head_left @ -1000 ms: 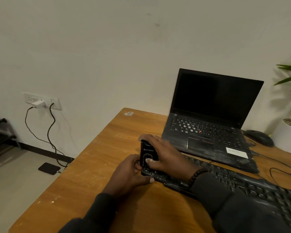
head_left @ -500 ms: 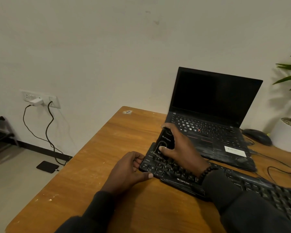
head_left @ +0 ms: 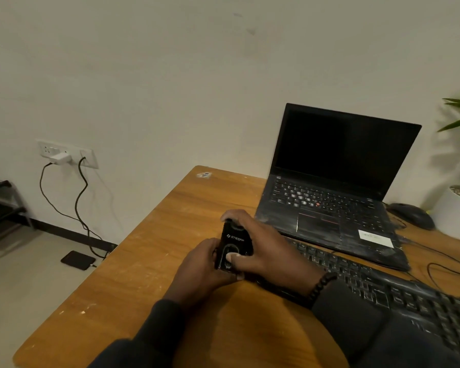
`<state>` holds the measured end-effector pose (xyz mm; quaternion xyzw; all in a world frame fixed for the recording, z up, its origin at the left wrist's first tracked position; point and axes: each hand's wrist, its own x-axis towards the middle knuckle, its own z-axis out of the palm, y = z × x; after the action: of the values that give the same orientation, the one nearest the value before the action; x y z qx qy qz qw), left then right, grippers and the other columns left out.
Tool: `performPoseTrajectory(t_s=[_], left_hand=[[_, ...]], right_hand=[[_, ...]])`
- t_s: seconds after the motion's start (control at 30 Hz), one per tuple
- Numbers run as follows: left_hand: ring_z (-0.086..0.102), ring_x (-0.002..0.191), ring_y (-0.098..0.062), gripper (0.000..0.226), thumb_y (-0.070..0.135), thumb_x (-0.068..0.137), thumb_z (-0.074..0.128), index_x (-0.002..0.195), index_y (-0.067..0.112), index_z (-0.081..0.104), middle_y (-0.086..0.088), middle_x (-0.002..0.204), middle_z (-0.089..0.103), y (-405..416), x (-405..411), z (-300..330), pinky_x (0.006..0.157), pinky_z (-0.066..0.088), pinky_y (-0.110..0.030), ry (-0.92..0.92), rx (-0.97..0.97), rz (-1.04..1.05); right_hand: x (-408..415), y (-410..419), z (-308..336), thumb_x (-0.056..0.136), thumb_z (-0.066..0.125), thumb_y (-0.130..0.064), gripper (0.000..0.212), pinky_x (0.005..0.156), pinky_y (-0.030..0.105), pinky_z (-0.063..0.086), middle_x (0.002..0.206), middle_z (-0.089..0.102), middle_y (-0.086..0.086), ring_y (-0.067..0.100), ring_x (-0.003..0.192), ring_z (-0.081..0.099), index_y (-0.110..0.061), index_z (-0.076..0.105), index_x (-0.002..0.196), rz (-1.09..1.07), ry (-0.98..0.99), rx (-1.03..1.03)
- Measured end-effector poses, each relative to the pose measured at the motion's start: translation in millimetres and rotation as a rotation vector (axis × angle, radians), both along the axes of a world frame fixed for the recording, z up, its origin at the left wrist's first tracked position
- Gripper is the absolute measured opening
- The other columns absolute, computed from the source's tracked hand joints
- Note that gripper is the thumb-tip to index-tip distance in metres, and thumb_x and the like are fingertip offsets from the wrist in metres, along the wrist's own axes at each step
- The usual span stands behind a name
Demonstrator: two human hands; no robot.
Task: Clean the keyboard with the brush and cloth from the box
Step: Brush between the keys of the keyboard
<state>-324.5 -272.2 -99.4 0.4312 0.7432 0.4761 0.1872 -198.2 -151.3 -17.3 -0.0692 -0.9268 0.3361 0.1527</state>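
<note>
Brushing step, judging by the grip: right hand [head_left: 266, 251] clasps the black brush [head_left: 234, 245] at the keyboard [head_left: 383, 285] left end, left hand [head_left: 205, 266] curled against that end; next, sweep right along the keys

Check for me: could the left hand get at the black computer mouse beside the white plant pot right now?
Probably not easily. The left hand grips the left end of the black external keyboard, and the black computer mouse lies far right, beyond the open black laptop and the right hand.
</note>
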Motion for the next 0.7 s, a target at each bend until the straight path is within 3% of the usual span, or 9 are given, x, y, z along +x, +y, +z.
performPoseTrajectory(t_s=[0.1, 0.27, 0.37, 0.53, 0.7], left_hand=[[0.059, 0.088, 0.0, 0.057, 0.051, 0.067, 0.085, 0.113, 0.033, 0.058, 0.011, 0.1, 0.065, 0, 0, -2, 0.072, 0.049, -0.018, 0.014, -0.007, 0.009], [0.056, 0.085, 0.002, 0.056, 0.047, 0.069, 0.086, 0.114, 0.03, 0.057, 0.011, 0.097, 0.062, -1, 1, 0, 0.067, 0.043, -0.013, 0.024, -0.003, 0.015], [0.056, 0.085, -0.001, 0.058, 0.046, 0.069, 0.086, 0.116, 0.028, 0.058, 0.01, 0.098, 0.061, 0, 0, 0, 0.068, 0.044, -0.014, 0.031, -0.009, 0.014], [0.054, 0.081, -0.003, 0.059, 0.054, 0.068, 0.083, 0.115, 0.03, 0.057, 0.012, 0.095, 0.059, 1, 0, -1, 0.066, 0.044, -0.021, 0.094, -0.013, 0.02], [0.057, 0.085, 0.005, 0.059, 0.05, 0.069, 0.085, 0.117, 0.032, 0.055, 0.016, 0.099, 0.063, 0, 0, 1, 0.067, 0.045, -0.014, 0.048, -0.007, 0.016]], right_hand=[[0, 4, 0, 0.088, 0.066, -0.019, 0.062, 0.071, 0.028, 0.058, 0.12, 0.045, -0.01, 0.011, 0.1, 0.055, -0.044, 0.031, 0.133, -0.098, 0.023, 0.163], [3, 7, 2, 0.086, 0.069, -0.018, 0.06, 0.064, 0.025, 0.059, 0.119, 0.049, -0.01, 0.008, 0.097, 0.057, -0.044, 0.036, 0.129, -0.044, 0.023, 0.005], [3, 9, 2, 0.087, 0.067, -0.02, 0.064, 0.07, 0.026, 0.059, 0.125, 0.044, -0.011, 0.008, 0.102, 0.052, -0.046, 0.03, 0.132, -0.061, -0.006, 0.132], [7, 7, 6, 0.09, 0.063, -0.024, 0.066, 0.071, 0.023, 0.055, 0.123, 0.038, -0.016, 0.004, 0.097, 0.05, -0.048, 0.023, 0.137, 0.109, -0.122, 0.422], [-11, 0, 1, 0.093, 0.055, -0.025, 0.06, 0.068, 0.018, 0.048, 0.13, 0.033, -0.013, 0.006, 0.093, 0.05, -0.046, 0.021, 0.139, 0.144, -0.09, 0.563]])
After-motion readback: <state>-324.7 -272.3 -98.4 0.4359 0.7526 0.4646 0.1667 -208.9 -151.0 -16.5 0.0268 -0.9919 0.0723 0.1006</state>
